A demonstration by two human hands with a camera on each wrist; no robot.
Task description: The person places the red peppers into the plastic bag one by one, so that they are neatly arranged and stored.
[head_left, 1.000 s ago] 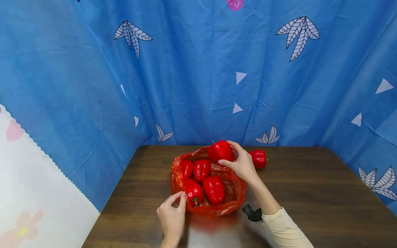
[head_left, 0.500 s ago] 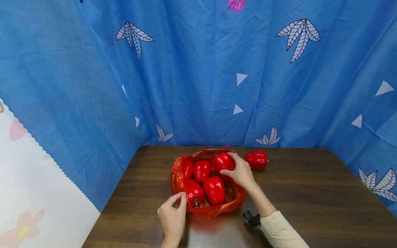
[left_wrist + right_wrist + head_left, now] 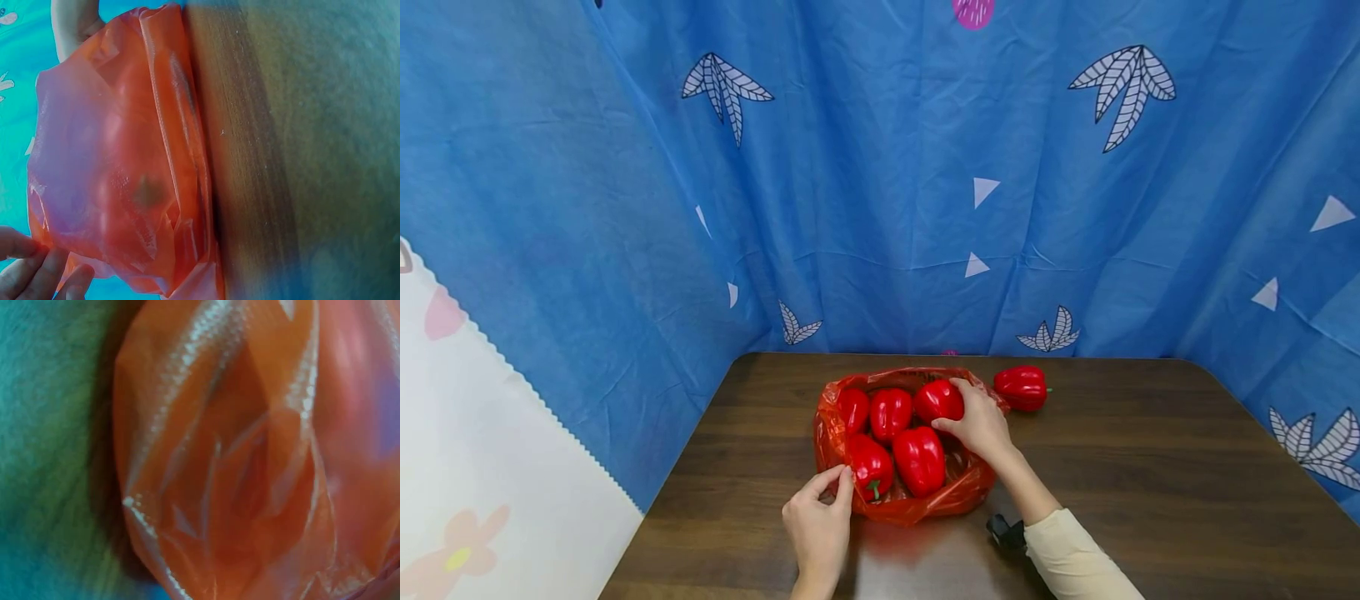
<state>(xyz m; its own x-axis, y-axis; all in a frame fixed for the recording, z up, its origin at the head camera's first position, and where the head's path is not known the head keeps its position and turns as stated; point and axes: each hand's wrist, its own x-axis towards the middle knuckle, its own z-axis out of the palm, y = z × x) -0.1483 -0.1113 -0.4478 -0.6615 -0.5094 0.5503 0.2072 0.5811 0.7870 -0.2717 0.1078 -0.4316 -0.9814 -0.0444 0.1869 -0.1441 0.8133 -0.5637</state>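
A thin red plastic bag (image 3: 951, 500) stands open-mouthed on the table, with several red bell peppers inside, one of them (image 3: 919, 461) near the middle. My left hand (image 3: 820, 521) pinches the bag's rim at its near left; the left wrist view shows those fingers (image 3: 47, 272) on the film. Inside the back right of the bag, my right hand (image 3: 981, 421) grips a bell pepper (image 3: 938, 401) between thumb and fingers. Through the film in the left wrist view, a pepper (image 3: 125, 181) shows blurred. The right wrist view holds mostly crinkled bag (image 3: 250, 456), the right hand hidden.
Another red bell pepper (image 3: 1022, 388) lies on the wooden table (image 3: 1150, 467) just right of the bag, its stem pointing right. A black device (image 3: 1006, 532) is at the right wrist. Blue patterned curtain (image 3: 880, 167) hangs behind the table.
My right hand has lowered the bell pepper from above the bag's back rim down into the bag. My left hand has kept its pinch on the rim.
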